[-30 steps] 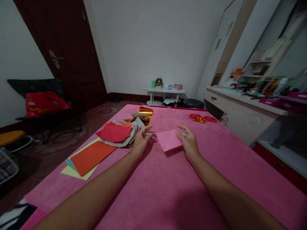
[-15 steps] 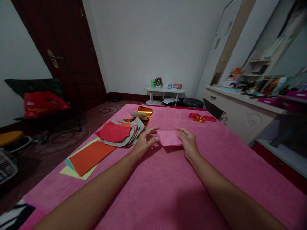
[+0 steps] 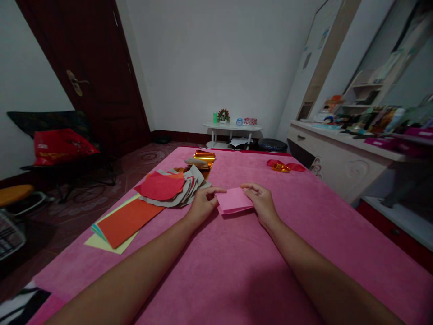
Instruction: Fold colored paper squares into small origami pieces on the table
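- Two bare hands share one grip: the left hand (image 3: pixel 202 204) pinches the left edge narrowly between thumb and forefinger, and the right hand (image 3: pixel 262 203) pinches the right edge, thumb on top.
- One folded pink paper (image 3: pixel 234 201) spans the gap between them, with layers showing at its near edge.
- Left of the grip, just beside the left hand, lies one pile of cut paper pieces, a red piece (image 3: pixel 162 186) over several grey ones; too overlapped to count.
- Nearer the body and farther left, one orange sheet (image 3: pixel 131 221) tops a stack, with one pale yellow sheet (image 3: pixel 108 246) jutting out below.
- Beyond the left hand sits one gold foil roll (image 3: pixel 204 156).
- Beyond and right of the grip lie two red scraps (image 3: pixel 296 167) with one gold foil scrap (image 3: pixel 280 169) between them.
- Under everything spreads one pink cloth (image 3: pixel 216 271).
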The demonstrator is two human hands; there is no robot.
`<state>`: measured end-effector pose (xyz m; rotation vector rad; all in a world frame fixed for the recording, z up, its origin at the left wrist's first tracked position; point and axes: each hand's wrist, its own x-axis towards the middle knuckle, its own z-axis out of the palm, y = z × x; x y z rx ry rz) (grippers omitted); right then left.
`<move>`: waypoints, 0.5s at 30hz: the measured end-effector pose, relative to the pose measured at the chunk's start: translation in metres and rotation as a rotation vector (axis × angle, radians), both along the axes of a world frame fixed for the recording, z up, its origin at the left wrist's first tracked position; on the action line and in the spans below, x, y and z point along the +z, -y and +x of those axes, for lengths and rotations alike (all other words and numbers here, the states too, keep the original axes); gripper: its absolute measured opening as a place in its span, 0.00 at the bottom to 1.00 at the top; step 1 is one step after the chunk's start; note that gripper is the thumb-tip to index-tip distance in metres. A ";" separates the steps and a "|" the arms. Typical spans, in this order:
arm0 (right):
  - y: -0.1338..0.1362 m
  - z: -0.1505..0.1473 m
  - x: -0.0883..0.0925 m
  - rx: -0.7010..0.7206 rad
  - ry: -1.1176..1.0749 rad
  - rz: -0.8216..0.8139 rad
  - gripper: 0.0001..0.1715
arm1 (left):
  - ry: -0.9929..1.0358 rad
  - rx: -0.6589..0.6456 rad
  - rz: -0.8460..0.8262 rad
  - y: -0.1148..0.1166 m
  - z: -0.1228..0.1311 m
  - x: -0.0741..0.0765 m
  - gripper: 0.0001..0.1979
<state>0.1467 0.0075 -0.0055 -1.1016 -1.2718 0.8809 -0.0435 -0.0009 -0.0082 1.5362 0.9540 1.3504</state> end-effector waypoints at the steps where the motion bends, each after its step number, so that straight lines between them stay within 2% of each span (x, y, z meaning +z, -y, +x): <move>1: 0.001 0.000 0.000 0.027 -0.004 0.006 0.17 | 0.024 0.019 -0.026 -0.001 -0.001 -0.001 0.09; 5: 0.002 -0.001 0.001 0.120 -0.045 -0.083 0.25 | 0.095 0.083 -0.159 -0.004 -0.007 -0.002 0.14; 8: 0.003 0.000 0.002 0.168 -0.057 -0.095 0.27 | 0.104 0.129 -0.173 -0.005 -0.009 -0.003 0.19; 10: 0.004 0.001 0.004 0.096 -0.014 -0.001 0.24 | 0.106 0.145 -0.174 -0.005 -0.009 -0.004 0.20; 13: 0.006 0.003 0.007 -0.124 0.127 0.228 0.14 | 0.113 0.158 -0.170 -0.005 -0.008 -0.005 0.20; 15: 0.008 0.005 0.009 -0.166 0.261 0.395 0.13 | 0.124 0.169 -0.163 -0.005 -0.008 -0.005 0.20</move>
